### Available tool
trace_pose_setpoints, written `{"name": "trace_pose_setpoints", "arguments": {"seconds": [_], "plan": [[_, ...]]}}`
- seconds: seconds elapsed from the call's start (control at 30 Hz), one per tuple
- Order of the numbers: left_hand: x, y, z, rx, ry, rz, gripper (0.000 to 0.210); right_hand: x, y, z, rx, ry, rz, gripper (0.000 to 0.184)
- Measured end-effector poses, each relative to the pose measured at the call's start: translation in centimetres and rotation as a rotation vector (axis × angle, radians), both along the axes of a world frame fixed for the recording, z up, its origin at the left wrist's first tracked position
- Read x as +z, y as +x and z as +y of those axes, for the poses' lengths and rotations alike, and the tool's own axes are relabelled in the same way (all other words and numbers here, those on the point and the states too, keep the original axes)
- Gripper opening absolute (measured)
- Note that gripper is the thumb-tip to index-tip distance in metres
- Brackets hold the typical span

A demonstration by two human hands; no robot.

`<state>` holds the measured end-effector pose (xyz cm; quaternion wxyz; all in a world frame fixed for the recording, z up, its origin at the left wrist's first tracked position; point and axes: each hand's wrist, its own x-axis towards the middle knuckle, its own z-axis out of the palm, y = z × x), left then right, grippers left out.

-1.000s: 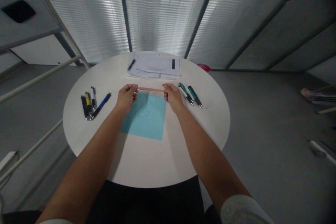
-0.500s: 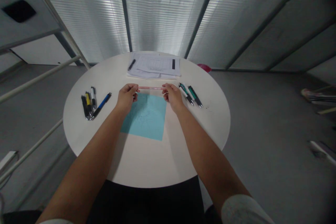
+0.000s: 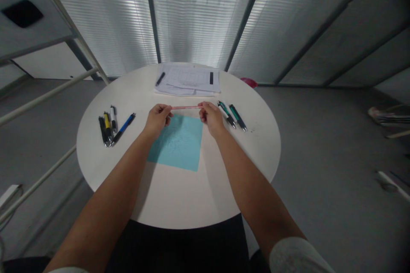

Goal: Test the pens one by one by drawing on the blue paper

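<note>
A slim pink pencil with faint print spans the gap between my two hands, above the far edge of a blue paper sheet. My left hand is closed on its left end, thumb and fingers pinched. The right end sits in the pinch of my right hand, fingers curled. Faint line marks show on the blue sheet, part of which lies behind my left hand and forearm. Close to the right of my right hand, several green-and-black pens lie on the table.
The round white table carries a stack of printed papers at its far side, with a black pen on top. To the left lie a blue pen and several other pens. A metal rail stands at left.
My left hand has shifted slightly right along the pencil, so less of it shows between my hands. The pencil now slants a little, its right end higher. My right hand has barely moved.
</note>
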<state>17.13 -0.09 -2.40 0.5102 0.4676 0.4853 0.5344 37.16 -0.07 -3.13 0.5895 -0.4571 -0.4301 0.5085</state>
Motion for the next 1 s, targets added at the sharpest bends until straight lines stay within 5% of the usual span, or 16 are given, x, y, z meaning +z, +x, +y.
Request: {"name": "trace_pose_setpoints", "arguments": {"seconds": [0.23, 1.0], "plan": [[0.06, 0.05, -0.28, -0.036, 0.018, 0.104, 0.023, 0.13, 0.03, -0.15, 0.027, 0.007, 0.002, 0.032], [0.74, 0.17, -0.78, -0.026, -0.014, -0.036, 0.024, -0.11, -0.28, 0.12, 0.038, 0.005, -0.068, 0.028]]}}
